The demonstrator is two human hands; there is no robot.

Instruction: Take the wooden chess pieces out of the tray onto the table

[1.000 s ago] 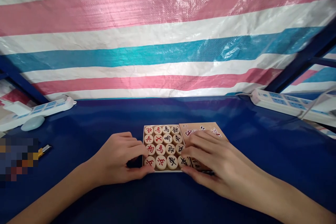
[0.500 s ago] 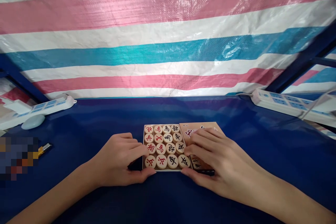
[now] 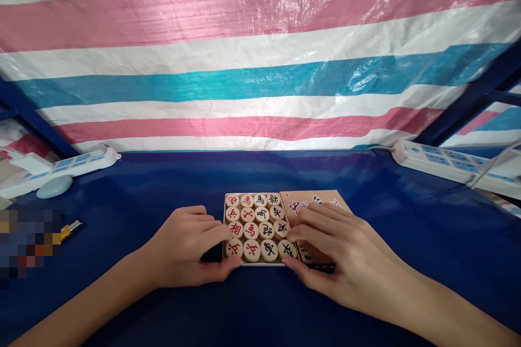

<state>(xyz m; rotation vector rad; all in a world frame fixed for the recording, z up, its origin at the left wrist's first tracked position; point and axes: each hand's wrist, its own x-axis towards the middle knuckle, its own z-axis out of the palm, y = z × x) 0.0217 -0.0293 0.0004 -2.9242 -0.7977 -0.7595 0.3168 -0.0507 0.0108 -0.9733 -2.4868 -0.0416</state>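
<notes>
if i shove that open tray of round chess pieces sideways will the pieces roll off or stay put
The round pieces lie flat in tight rows inside the tray, so they would probably stay put rather than roll. The tray is shallow, so tilting it might spill them. The blue tabletop looks glossy, so the tray likely slides easily.

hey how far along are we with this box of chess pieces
Done: the round pieces sit face up in rows, filling the open box. In hand: the left hand touches the box's left and near edge, and the right hand rests on the printed lid beside it. Left: the lid is not yet on the box.
</notes>
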